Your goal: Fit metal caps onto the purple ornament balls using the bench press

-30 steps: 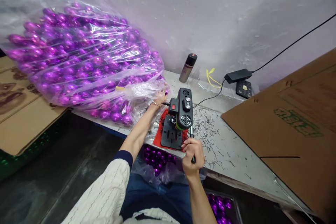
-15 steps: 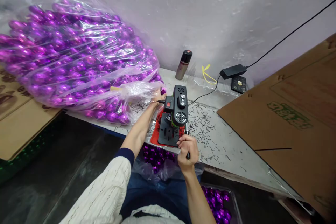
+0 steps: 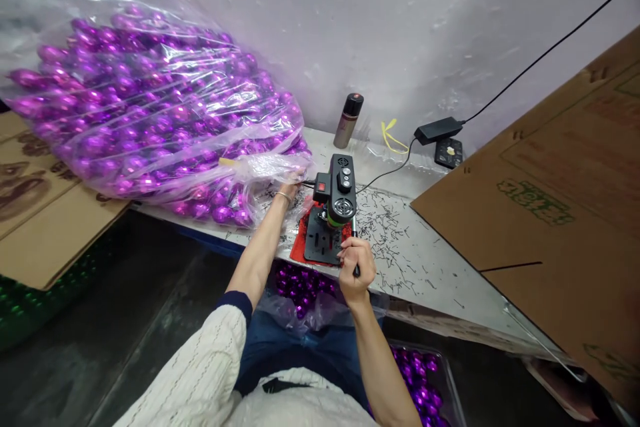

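My right hand [image 3: 358,261] is closed round the black lever handle [image 3: 354,223] at the right side of a small black machine [image 3: 342,181]. The machine has round vents, knobs and a red switch, and its flat black base [image 3: 320,240] sits on a red cloth [image 3: 299,248]. My left hand [image 3: 292,180] reaches past the machine's left side to the mouth of a clear plastic bag [image 3: 265,168]. Plastic covers its fingers, so what they hold is hidden. Shiny purple balls [image 3: 165,107] fill the bag.
Short black bits [image 3: 383,227] litter the white table [image 3: 435,280]. Behind stand a spray can [image 3: 349,121], a yellow tie [image 3: 393,137] and a black power adapter [image 3: 439,131]. Cardboard boxes [image 3: 540,213] flank both sides. More purple balls [image 3: 303,285] lie below the table edge.
My left hand has drawn a little left, away from the machine and toward the bag's mouth. My right hand stays on the lever handle. The whole view has shifted slightly.
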Demonstrator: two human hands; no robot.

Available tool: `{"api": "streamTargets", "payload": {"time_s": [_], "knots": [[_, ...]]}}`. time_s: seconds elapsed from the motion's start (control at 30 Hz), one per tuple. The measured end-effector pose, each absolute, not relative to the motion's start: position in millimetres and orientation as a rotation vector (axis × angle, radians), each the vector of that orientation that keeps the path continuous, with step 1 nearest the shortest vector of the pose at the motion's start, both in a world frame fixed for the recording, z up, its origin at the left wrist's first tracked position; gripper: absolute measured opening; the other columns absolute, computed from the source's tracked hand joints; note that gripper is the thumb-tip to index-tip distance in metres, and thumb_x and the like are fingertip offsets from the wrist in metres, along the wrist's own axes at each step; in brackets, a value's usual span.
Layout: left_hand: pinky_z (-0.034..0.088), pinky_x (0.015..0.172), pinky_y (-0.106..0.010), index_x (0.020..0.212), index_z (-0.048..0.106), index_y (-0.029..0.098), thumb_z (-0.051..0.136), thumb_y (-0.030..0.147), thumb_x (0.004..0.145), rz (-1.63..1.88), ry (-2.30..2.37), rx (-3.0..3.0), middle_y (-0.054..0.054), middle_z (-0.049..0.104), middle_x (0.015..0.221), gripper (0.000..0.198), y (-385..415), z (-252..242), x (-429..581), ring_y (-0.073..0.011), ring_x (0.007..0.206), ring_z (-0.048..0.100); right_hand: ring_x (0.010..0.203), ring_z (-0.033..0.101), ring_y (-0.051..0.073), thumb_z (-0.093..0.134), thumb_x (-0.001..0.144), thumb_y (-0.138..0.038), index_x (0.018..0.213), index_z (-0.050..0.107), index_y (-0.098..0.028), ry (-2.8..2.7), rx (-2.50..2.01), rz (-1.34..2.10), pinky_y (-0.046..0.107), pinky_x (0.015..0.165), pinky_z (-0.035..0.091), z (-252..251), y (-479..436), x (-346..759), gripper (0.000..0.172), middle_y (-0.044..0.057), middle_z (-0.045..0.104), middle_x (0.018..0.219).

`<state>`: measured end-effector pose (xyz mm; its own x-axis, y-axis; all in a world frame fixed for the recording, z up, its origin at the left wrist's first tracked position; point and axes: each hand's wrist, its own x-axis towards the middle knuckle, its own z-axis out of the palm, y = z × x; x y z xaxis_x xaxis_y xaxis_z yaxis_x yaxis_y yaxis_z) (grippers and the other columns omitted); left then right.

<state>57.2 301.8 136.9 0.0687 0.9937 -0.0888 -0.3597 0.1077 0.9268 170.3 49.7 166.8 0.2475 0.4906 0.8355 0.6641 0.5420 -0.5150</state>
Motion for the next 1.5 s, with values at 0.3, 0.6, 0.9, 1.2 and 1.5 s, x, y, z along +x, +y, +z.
{"api": "streamTargets", "payload": {"time_s": [0.3, 0.6, 0.9, 1.2, 1.5], "knots": [[0.058, 0.066, -0.027, 0.121, 0.048, 0.025, 0.077, 0.03, 0.078, 1.204, 0.95, 0.674, 0.0, 0.07, 0.098, 0.053, 178, 139, -20, -0.0152, 0.074, 0.073, 0.074, 0.063, 0.015, 0.045, 0.097, -0.012, 0.072, 0.053, -0.023, -1.377, -1.071, -0.14, 0.03, 0.064, 0.048, 169, 51, 169, 0.028, -0.001, 0.059, 0.07], [0.062, 0.077, -0.032, 0.135, 0.053, 0.028, 0.075, 0.038, 0.08, 0.983, 0.83, 0.7, -0.004, 0.073, 0.115, 0.061, 97, 120, 6, -0.0182, 0.089, 0.074, 0.073, 0.062, 0.015, 0.045, 0.099, -0.015, 0.075, 0.053, -0.024, -1.432, -1.106, -0.175, 0.031, 0.067, 0.048, 179, 51, 173, 0.027, 0.0, 0.06, 0.071], [0.054, 0.062, -0.021, 0.126, 0.063, 0.021, 0.082, 0.042, 0.078, 1.002, 0.99, 0.837, -0.005, 0.075, 0.107, 0.055, 119, 106, 30, -0.0133, 0.076, 0.07, 0.072, 0.062, 0.014, 0.047, 0.098, -0.011, 0.076, 0.054, -0.023, -1.452, -1.07, -0.19, 0.029, 0.067, 0.048, 185, 51, 174, 0.026, -0.001, 0.061, 0.072], [0.056, 0.086, -0.036, 0.135, 0.06, 0.019, 0.081, 0.044, 0.083, 0.903, 1.265, 1.667, -0.007, 0.075, 0.103, 0.061, 123, 99, 38, -0.0238, 0.09, 0.072, 0.071, 0.061, 0.013, 0.046, 0.098, -0.011, 0.077, 0.053, -0.023, -1.475, -1.073, -0.199, 0.028, 0.067, 0.048, 183, 50, 174, 0.025, -0.001, 0.06, 0.073], [0.051, 0.104, -0.045, 0.135, 0.059, 0.017, 0.075, 0.054, 0.087, 1.068, 1.207, 2.056, -0.015, 0.069, 0.132, 0.062, 123, 78, 52, -0.0308, 0.123, 0.064, 0.074, 0.063, 0.013, 0.047, 0.098, -0.011, 0.079, 0.055, -0.023, -1.471, -1.082, -0.184, 0.028, 0.068, 0.049, 184, 49, 174, 0.024, 0.0, 0.062, 0.075]]}}
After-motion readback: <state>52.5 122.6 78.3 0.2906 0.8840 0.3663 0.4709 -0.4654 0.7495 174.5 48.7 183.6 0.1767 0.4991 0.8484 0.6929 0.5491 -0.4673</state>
